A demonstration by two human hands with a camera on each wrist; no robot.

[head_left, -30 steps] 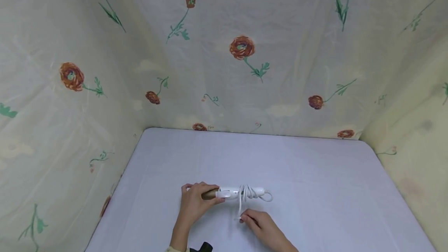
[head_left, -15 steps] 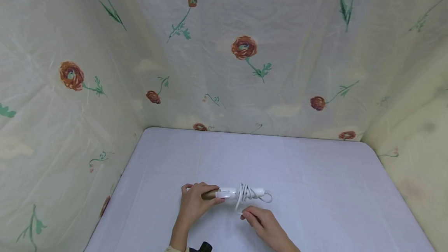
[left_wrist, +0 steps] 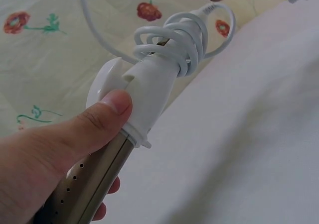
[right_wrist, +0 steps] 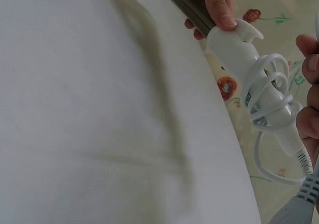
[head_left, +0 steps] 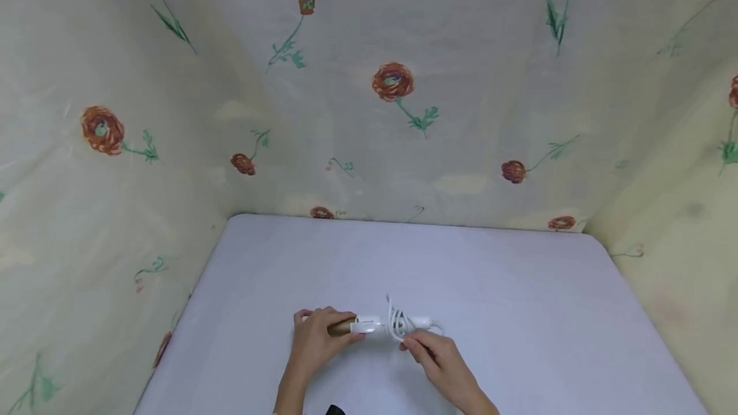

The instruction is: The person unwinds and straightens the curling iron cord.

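Note:
My left hand (head_left: 316, 343) grips a curling iron (head_left: 369, 325) by its brown barrel, with the thumb beside the white lever in the left wrist view. Several turns of white cord (left_wrist: 172, 45) wrap loosely around the white handle (left_wrist: 152, 87). At the near side of these coils, my right hand (head_left: 441, 364) pinches the cord's loose length. The plug (right_wrist: 297, 210) hangs below the right-hand fingers (right_wrist: 310, 122) in the right wrist view. In the left wrist view, the right hand shows only partly at the top edge.
A white-covered table (head_left: 490, 287) lies beneath both hands. Flower-patterned cloth (head_left: 461, 114) hangs behind it and at both sides. A small black object (head_left: 335, 410) shows at the bottom edge of the head view, near the left forearm.
My right hand has moved up closer to the handle, and the cord now loops above its far side. The left hand keeps its grip on the curling iron. The head view has shifted slightly.

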